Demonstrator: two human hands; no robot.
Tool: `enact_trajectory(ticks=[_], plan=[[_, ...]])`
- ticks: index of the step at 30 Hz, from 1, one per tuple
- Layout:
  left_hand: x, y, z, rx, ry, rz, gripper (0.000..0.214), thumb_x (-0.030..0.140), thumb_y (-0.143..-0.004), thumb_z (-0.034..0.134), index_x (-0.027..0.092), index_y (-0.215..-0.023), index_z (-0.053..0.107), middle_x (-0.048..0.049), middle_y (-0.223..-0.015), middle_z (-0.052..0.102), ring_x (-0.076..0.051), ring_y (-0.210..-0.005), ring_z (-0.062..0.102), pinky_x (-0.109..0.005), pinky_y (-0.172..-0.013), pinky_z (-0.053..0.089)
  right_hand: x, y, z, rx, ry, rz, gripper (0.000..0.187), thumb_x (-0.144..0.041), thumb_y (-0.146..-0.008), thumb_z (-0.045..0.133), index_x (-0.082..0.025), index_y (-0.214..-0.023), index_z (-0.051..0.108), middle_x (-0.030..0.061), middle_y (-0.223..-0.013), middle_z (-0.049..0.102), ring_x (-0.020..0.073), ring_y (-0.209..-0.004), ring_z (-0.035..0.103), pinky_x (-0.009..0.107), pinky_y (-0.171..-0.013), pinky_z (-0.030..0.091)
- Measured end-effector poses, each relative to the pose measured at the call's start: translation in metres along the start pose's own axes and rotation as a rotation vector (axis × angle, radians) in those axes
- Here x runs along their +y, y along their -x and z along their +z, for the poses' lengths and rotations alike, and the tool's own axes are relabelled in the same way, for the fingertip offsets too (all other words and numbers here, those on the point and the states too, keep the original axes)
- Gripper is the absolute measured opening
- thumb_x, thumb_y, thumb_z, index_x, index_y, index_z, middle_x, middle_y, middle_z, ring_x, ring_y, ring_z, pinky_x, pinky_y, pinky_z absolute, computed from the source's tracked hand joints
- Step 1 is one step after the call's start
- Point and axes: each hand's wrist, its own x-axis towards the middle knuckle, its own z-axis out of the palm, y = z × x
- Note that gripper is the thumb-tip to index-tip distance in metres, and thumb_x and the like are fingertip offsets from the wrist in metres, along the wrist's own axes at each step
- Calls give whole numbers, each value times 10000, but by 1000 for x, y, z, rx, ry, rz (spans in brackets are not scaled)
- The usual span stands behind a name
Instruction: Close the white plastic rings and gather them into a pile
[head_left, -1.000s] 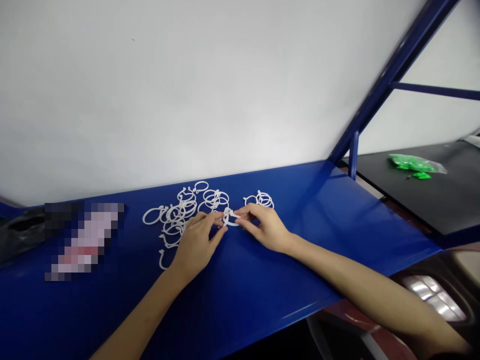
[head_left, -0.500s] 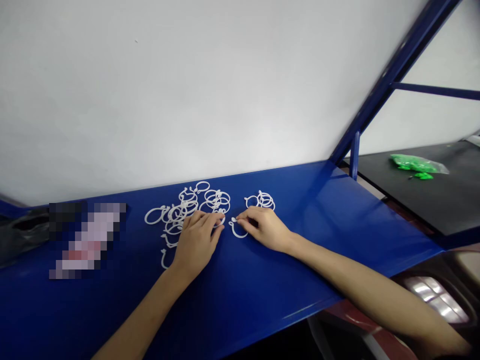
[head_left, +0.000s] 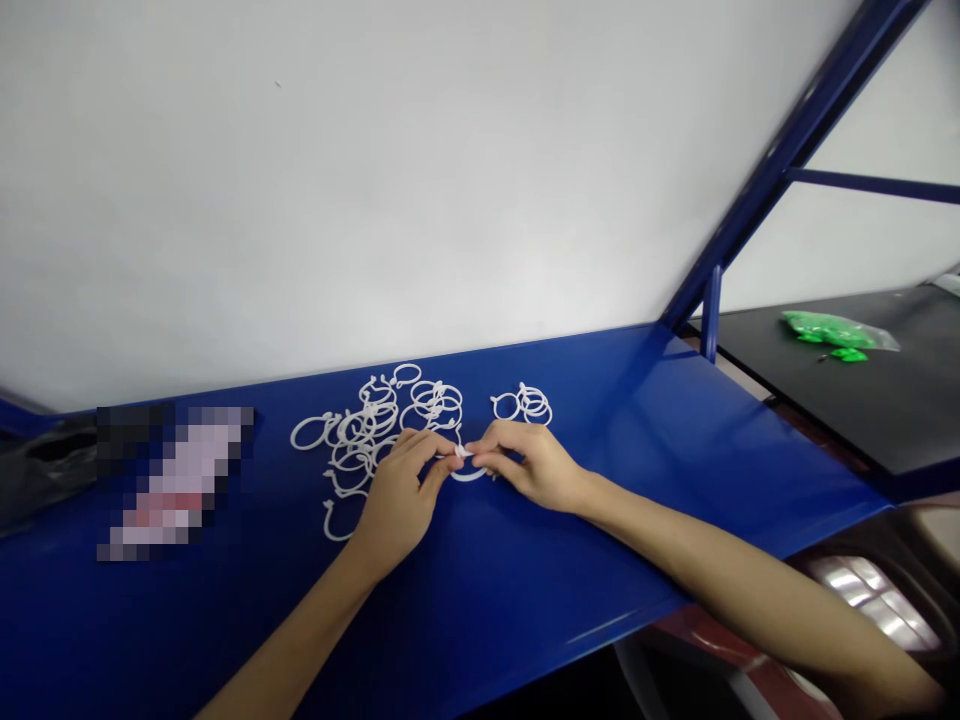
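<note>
A white plastic curtain ring lies between my two hands, its lower arc showing against the blue tabletop. My left hand is closed in a pinch on one side of its clasp ends, partly over the right edge of a loose pile. From the other side, my right hand pinches the clasp with thumb and forefinger. Fingertips hide most of the clasp, so I cannot tell whether it is fastened. Left of and behind my left hand spread several tangled curtain rings, some with gaps. Several more rings sit just beyond my right hand.
The blue table meets a white wall at the back. Toward the left lie a blurred-out pinkish package and a dark bag. Blue frame bars rise on the right, beside a black table with a green-filled bag.
My left hand has moved right, off the pile, and its fingertips now meet the right hand's at the ring. The ring has shifted slightly left and its ends are now between both hands.
</note>
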Motion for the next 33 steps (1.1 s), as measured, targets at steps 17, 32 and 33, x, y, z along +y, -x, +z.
enact_trajectory(ticks=[17, 32, 33], plan=[[-16, 1, 0, -10, -458, 202, 179, 302, -943, 570, 214, -1073, 658, -67, -1061, 688, -262, -1033, 567, -445, -951, 446, 26, -8, -20, 188, 446, 139, 174, -274, -1001, 543, -198, -1055, 689, 76, -1046, 634, 159, -817, 628, 294, -744, 530], [-10, 0, -4, -8, -345, 338, 147, 225, -968, 529, 223, -965, 676, -32, -984, 692, -205, -979, 591, -390, -924, 496, 31, -12, -30, 271, 516, 272, 211, -258, -983, 549, -196, -1158, 651, 60, -997, 657, 163, -798, 633, 301, -737, 510], [-9, 0, -4, 10, -345, 351, 147, 220, -968, 531, 223, -973, 678, -34, -986, 690, -201, -977, 593, -383, -921, 499, 26, -11, -27, 247, 470, 237, 214, -275, -989, 550, -197, -1161, 651, 58, -994, 663, 159, -797, 633, 301, -746, 509]])
